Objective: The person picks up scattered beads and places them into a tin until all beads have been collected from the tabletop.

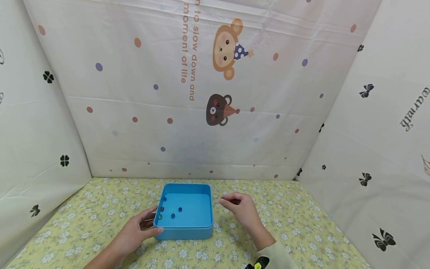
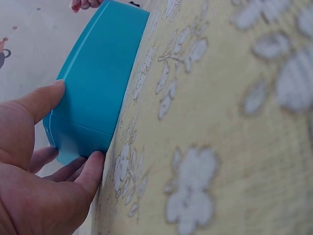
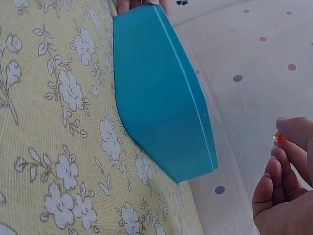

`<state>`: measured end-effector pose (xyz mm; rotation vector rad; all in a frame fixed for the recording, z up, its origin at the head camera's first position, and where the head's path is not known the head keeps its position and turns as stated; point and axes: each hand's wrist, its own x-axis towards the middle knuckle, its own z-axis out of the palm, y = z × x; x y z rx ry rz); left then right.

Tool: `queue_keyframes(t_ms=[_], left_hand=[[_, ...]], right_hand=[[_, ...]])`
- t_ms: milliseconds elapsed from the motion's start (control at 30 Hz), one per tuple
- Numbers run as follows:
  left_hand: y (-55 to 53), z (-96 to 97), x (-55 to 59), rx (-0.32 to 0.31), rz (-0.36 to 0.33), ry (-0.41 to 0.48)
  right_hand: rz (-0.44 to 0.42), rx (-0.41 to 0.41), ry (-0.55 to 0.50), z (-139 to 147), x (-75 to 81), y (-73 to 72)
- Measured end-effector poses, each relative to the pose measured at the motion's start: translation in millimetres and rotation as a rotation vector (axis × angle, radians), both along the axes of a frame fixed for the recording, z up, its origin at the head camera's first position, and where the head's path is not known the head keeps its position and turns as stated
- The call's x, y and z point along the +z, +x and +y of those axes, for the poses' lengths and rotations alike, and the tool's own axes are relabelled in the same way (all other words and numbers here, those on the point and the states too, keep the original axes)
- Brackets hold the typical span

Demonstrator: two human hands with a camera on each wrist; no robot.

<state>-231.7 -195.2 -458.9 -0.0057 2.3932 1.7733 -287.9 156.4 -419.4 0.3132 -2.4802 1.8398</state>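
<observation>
While left hand [image 1: 133, 231] grips box edge [image 1: 188, 227], right hand [image 1: 244, 211], apart, holds bead [image 3: 280, 137].

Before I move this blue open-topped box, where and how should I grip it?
Probably by its right wall, coming from the right: the blue box sits flat, that wall is upright and untouched, and the left hand grips the near-left corner. The right hand pinches a small orange piece, so free it first.
</observation>
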Motion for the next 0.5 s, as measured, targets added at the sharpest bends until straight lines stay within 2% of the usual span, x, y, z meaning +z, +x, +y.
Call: queue_keyframes(t_ms=[500], left_hand=[[-2.0,-0.6,-0.9,0.010,-0.006,-0.003]], right_hand=[[-0.011,-0.012,-0.016,-0.2,4.9,-1.2]])
